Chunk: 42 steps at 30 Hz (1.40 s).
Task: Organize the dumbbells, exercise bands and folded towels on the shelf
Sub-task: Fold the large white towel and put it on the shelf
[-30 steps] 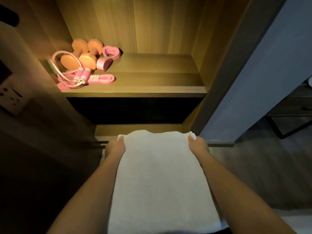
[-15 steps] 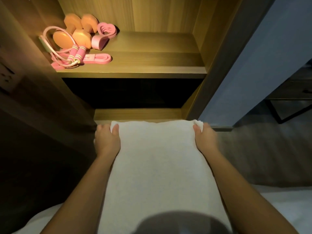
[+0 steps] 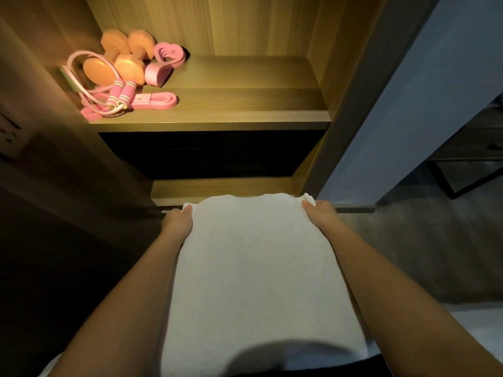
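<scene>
fig. 1. we hold both forearms stretched forward and nearly parallel, with the folded towel [image 3: 255, 268] spread between them. the left hand [image 3: 178, 223] grips the towel's far left corner, thumb on top and the other fingers hidden beneath. the right hand [image 3: 321, 216] pinches the far right corner the same way, where the folded layers show at the edge. the towel's far edge lies along the front lip of the lower shelf board [image 3: 217, 187], below the dark compartment; we cannot tell whether they touch. above, the lit upper shelf [image 3: 245, 115] carries 2 orange dumbbells [image 3: 117, 61] in its back left corner and a pink heart-shaped band [image 3: 166, 59] just beside them on the right. a jump rope [image 3: 121, 95] with 2 pink handles lies in front of them, and a flat pink band [image 3: 158, 100] lies near the front lip. the middle and right of this shelf show bare wood up to the right side panel [image 3: 353, 104]. grey floor [image 3: 422, 254] lies to the right of the cabinet.
</scene>
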Available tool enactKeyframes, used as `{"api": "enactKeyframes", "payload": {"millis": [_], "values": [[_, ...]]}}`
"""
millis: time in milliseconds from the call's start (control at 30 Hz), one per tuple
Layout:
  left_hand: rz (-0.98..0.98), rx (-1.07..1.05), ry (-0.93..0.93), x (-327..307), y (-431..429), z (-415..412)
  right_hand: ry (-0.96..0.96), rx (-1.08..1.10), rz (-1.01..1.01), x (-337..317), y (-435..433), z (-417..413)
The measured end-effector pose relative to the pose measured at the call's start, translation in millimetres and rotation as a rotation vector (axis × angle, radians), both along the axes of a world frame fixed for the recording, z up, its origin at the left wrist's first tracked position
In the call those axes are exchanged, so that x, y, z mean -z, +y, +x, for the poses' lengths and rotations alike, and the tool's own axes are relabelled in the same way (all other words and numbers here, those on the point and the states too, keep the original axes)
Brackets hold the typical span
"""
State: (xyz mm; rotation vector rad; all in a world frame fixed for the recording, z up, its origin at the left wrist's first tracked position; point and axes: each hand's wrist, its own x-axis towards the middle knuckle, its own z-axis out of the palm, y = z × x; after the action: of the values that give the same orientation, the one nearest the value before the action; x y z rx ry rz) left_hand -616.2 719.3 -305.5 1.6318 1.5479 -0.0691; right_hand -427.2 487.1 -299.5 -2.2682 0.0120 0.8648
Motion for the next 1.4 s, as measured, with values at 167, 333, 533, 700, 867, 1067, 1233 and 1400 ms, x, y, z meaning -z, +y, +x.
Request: {"api": "enactKeyframes", "payload": {"millis": [167,333,533,700,867,1067,1233,1400], "values": [[-0.255,-0.065,-0.101,1.5,8.6,-7.5,0.309,0.085,0.099,6.1,-12.4,9.0],[-0.513,-0.134,-0.254,-10.0,22.1,-17.0,0.519,0.133,0.256,2.2,-21.4,27.8],[-0.589,-0.048,-0.308,-15.1,34.1,-18.8,0.593,0.176,0.269,0.7,-17.6,40.8],[-0.524,-0.077,-0.309,-11.0,39.7,-14.4,0.538,0.243,0.258,4.8,-14.6,41.0],[-0.529,-0.080,-0.322,-14.1,30.2,-10.9,0.606,0.236,0.296,2.8,-17.4,37.7],[-0.315,0.017,-0.381,-29.1,33.9,-11.1,0.448,0.163,0.275,-23.2,-13.1,41.6],[-0.078,0.147,-0.550,-88.3,39.6,-5.4,0.237,0.119,0.510,-78.7,-7.4,49.8],[0.085,0.148,-0.793,-174.2,43.2,7.8,0.000,-0.017,0.796,-153.1,-8.3,52.3]]}}
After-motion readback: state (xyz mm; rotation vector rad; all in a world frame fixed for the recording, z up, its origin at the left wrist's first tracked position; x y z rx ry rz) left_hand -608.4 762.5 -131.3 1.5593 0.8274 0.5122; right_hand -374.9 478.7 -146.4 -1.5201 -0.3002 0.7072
